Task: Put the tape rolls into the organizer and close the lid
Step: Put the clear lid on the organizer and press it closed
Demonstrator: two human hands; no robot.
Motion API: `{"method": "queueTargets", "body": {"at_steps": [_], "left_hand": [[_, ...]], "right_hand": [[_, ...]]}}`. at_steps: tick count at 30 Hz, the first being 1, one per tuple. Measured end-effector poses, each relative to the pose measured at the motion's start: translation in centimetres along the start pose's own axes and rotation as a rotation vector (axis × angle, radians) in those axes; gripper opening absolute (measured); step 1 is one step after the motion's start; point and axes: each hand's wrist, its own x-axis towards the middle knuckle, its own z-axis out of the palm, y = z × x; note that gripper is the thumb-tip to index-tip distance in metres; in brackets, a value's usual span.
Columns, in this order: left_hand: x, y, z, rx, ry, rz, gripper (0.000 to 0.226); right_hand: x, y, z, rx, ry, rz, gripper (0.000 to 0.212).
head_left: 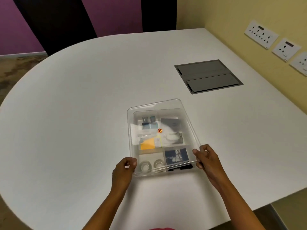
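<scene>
A clear plastic lid point(187, 117) lies over the organizer point(167, 170) near the table's front edge. Two clear tape rolls point(146, 165) sit side by side in the organizer's near-left compartment, seen through the lid. My left hand point(124, 170) pinches the lid's near-left corner. My right hand point(207, 161) grips its near-right corner. Dark blue binder clips point(177, 156), orange sticky notes point(147, 144) and other small stationery fill the other compartments.
The white rounded table point(83, 100) carries a grey recessed cable hatch point(208, 76) at the back right. A yellow wall with white power sockets point(261, 34) runs along the right. A dark chair back point(54, 22) stands behind the table.
</scene>
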Motion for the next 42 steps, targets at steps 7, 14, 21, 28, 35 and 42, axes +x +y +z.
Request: {"method": "queueTargets", "body": {"at_steps": [7, 14, 21, 28, 35, 42], "left_hand": [[0.5, -0.7, 1.4, 0.233, 0.125, 0.069, 0.020], [1.0, -1.0, 1.7, 0.433, 0.099, 0.085, 0.039], [1.2, -0.8, 1.9, 0.465, 0.110, 0.112, 0.038], [1.8, -1.2, 1.6, 0.329, 0.058, 0.073, 0.025], [2.2, -1.8, 1.4, -0.177, -0.103, -0.401, 0.026], [2.2, -2.3, 1.5, -0.212, -0.127, -0.402, 0.021]], "right_hand": [[1.3, 3.3, 1.3, -0.428, 0.238, 0.094, 0.024], [1.0, 3.6, 2.6, -0.483, 0.484, 0.093, 0.031], [1.0, 4.0, 1.2, -0.533, 0.446, 0.172, 0.026], [1.9, 4.5, 0.3, -0.349, 0.359, 0.287, 0.021], [2.4, 4.5, -1.1, 0.105, 0.232, 0.561, 0.013], [3.4, 4.4, -0.6, -0.016, 0.224, 0.609, 0.011]]}}
